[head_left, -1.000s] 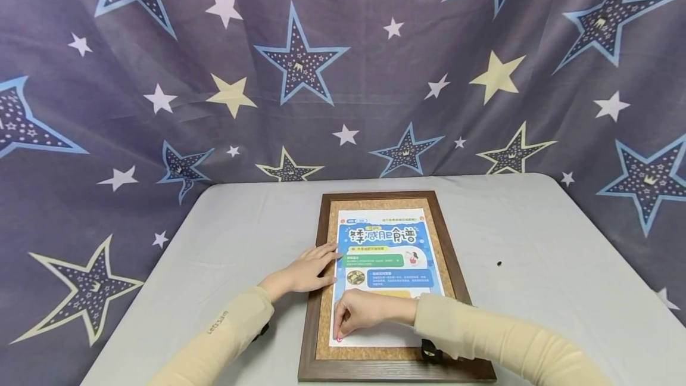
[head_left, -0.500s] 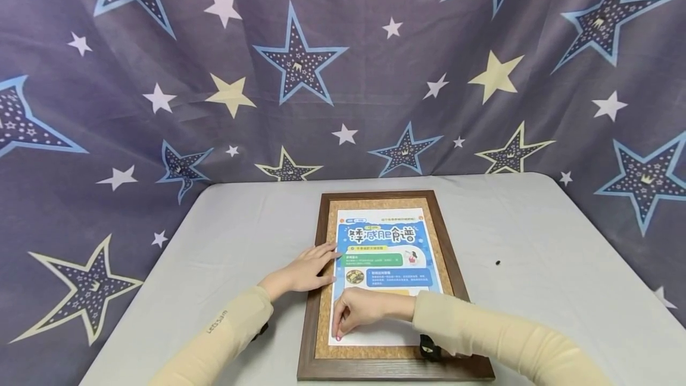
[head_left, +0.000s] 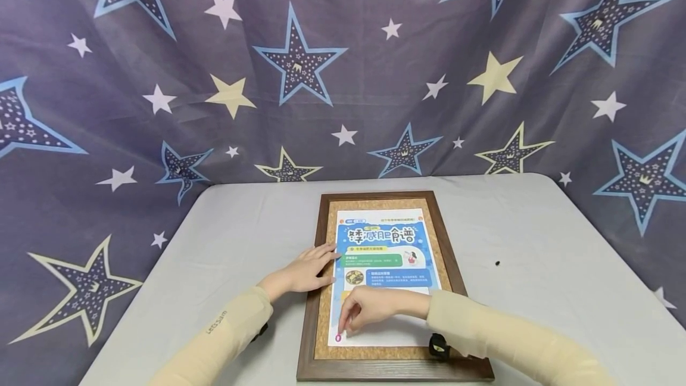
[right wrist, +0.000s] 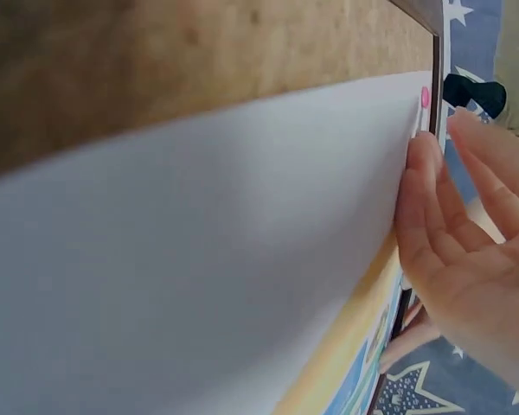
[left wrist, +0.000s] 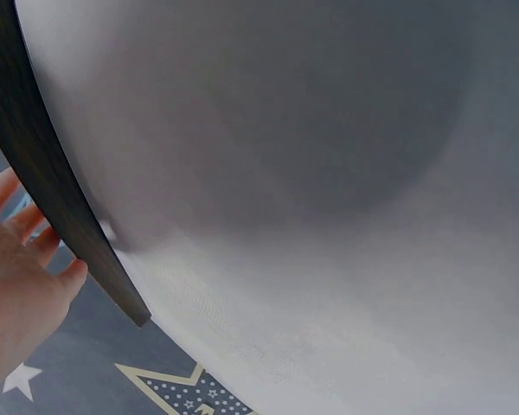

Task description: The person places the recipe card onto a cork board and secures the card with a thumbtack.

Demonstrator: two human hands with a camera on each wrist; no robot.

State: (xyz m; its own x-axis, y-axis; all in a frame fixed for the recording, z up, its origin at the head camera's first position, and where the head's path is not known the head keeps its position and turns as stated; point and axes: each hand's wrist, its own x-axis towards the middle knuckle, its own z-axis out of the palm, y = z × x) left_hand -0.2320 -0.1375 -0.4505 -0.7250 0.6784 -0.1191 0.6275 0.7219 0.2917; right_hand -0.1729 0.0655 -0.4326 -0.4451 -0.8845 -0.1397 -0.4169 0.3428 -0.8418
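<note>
A printed poster (head_left: 388, 276) lies on a cork board (head_left: 375, 352) with a dark wooden frame (head_left: 393, 369). At the poster's lower left corner sits a pink pushpin (head_left: 338, 338), which the right wrist view also shows. My right hand (head_left: 367, 305) hovers over the lower poster just beside the pin; its thumb and fingers (right wrist: 428, 225) are parted, with nothing between them. My left hand (head_left: 302, 270) rests flat across the frame's left side, fingertips on the poster's left edge. In the left wrist view, part of that hand (left wrist: 22, 285) shows against the dark frame edge.
Small orange dots mark the poster's top corners; whether they are pins I cannot tell. A tiny black object (head_left: 497, 263) lies on the pale tabletop (head_left: 536, 225) to the right of the board. Behind the table hangs a star-patterned curtain (head_left: 364, 64).
My right hand has let go of the pink pushpin and shifted slightly up and to the right, its fingers loosening. The pin stays at the corner. My left hand has not moved.
</note>
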